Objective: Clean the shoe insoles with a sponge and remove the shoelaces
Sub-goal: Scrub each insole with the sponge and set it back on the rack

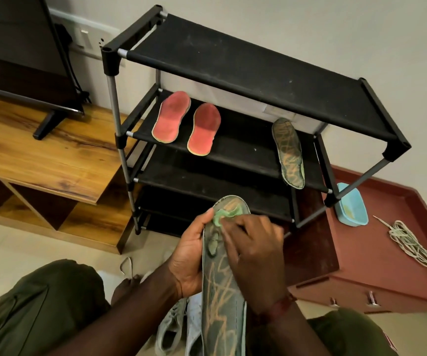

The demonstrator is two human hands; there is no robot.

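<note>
My left hand (190, 255) grips the left edge of a dark green insole with orange scribble lines (221, 299), held upright in front of me. My right hand (255, 253) pinches a small green sponge (222, 214) and presses it onto the insole's upper end. A matching green insole (288, 152) lies on the right of the black shoe rack's (233, 60) second shelf. Two red insoles (186, 124) lie side by side on the left of the same shelf. A bundle of pale shoelaces (410, 242) lies on the red cabinet at right.
A light blue tub (351, 206) stands on the red cabinet (387, 273) beside the rack. White-grey shoes (179, 327) sit on the floor between my knees, a loose lace (127, 265) beside them. A wooden TV unit (40, 155) with a television stands at left.
</note>
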